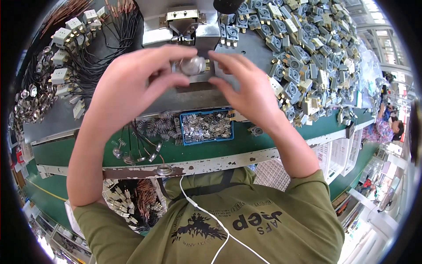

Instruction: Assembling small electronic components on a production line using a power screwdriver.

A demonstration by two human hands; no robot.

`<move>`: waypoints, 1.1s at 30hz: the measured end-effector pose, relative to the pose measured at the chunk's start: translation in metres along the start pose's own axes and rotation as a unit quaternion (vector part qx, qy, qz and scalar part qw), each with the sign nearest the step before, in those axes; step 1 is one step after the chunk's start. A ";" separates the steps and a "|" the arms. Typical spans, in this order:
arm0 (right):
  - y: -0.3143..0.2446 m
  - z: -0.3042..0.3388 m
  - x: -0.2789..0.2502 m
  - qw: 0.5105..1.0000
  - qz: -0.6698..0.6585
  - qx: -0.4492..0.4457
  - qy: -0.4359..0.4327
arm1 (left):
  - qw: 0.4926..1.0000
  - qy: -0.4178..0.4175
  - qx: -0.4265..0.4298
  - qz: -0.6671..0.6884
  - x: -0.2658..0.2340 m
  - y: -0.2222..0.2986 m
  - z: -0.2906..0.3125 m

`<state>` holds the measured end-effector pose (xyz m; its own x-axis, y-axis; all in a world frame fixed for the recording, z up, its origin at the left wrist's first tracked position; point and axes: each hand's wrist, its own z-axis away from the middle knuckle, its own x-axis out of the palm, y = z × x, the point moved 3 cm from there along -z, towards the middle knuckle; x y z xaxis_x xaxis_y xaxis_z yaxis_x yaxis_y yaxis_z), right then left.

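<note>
1 co-worker (387, 130), patterned top (380, 131), far right; white crates (339, 152) nearer; white earphone cord (192, 202).

In front of me, toward bench's (198, 152) far edge: round part (192, 66), glossy, metallic-looking; fixture (154, 31), smooth grey metal. Bench front edge (228, 162): white paint, chipped, rough. Near it, tray (206, 142): blue plastic; springs (160, 126): metal wire. Toward right, housings (292, 91): matt grey plastic. My shirt (281, 207): matt cloth.

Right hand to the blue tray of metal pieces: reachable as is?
Likely yes. The blue tray lies nearer the body and left of the right hand, with nothing visible covering most of its metal pieces. The hand looks empty, though blur leaves that less certain.
</note>
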<state>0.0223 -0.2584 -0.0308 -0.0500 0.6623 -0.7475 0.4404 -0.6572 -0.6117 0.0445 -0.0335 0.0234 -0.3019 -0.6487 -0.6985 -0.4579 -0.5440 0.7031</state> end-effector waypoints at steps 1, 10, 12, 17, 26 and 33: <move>-0.003 -0.004 -0.011 0.999 -0.025 -0.004 0.030 | 1.000 0.006 -0.004 0.000 0.006 -0.010 -0.007; -0.039 -0.105 -0.086 0.922 -0.223 -0.159 0.273 | 0.986 -0.095 -0.072 -0.119 0.028 -0.037 -0.017; -0.051 -0.119 -0.094 0.908 -0.227 -0.184 0.301 | 0.988 -0.073 -0.035 -0.132 0.033 -0.039 -0.019; -0.073 -0.124 -0.087 0.922 -0.193 -0.154 0.299 | 0.990 -0.044 0.009 -0.135 0.033 -0.044 -0.014; -0.088 -0.118 -0.073 0.905 -0.282 -0.135 0.289 | 0.982 -0.032 0.034 -0.185 0.033 -0.041 -0.012; -0.095 -0.117 -0.059 0.882 -0.357 -0.124 0.280 | 0.983 -0.044 0.020 -0.180 0.035 -0.041 -0.010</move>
<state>0.0878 -0.1929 0.1016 0.0266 0.9953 0.0936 0.6619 0.0526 -0.7478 0.0608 -0.0393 -0.0286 -0.1849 -0.3693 -0.9107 -0.5802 -0.7070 0.4045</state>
